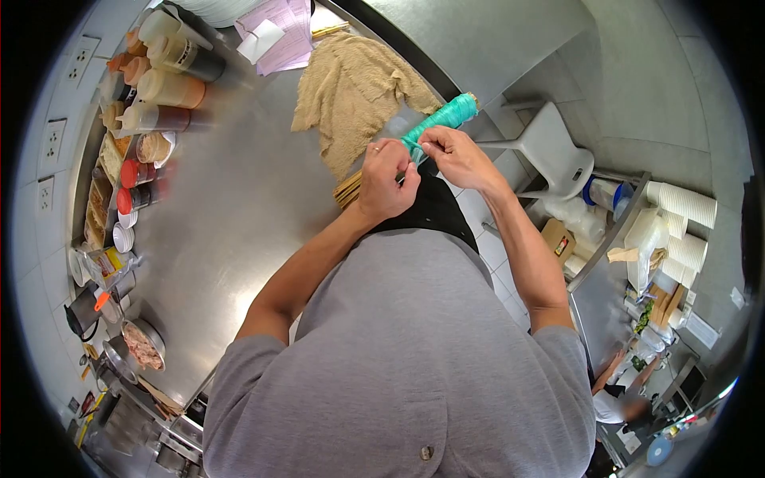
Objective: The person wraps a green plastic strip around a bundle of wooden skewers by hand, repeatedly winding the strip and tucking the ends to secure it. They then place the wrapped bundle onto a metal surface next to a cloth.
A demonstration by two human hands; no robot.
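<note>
A green plastic-wrapped roll [446, 116] lies at the edge of the steel table, its near end beside my hands. My left hand [386, 182] is closed, with thumb and fingers pinched at a thin green strand. Close by on the right, my right hand [456, 156] also pinches the green strand [413, 146] near the roll. Below my left hand, a bundle of thin wooden sticks [347, 191] shows in part. A tan cloth [351, 89] is spread on the table just beyond my hands.
Squeeze bottles [171, 88] and jars line the left wall. Pink papers [285, 36] lie at the table's far side. A bowl of meat [143, 345] stands lower left. On the right are a white chair [555, 151], stacked containers [684, 203] and another person [617, 402].
</note>
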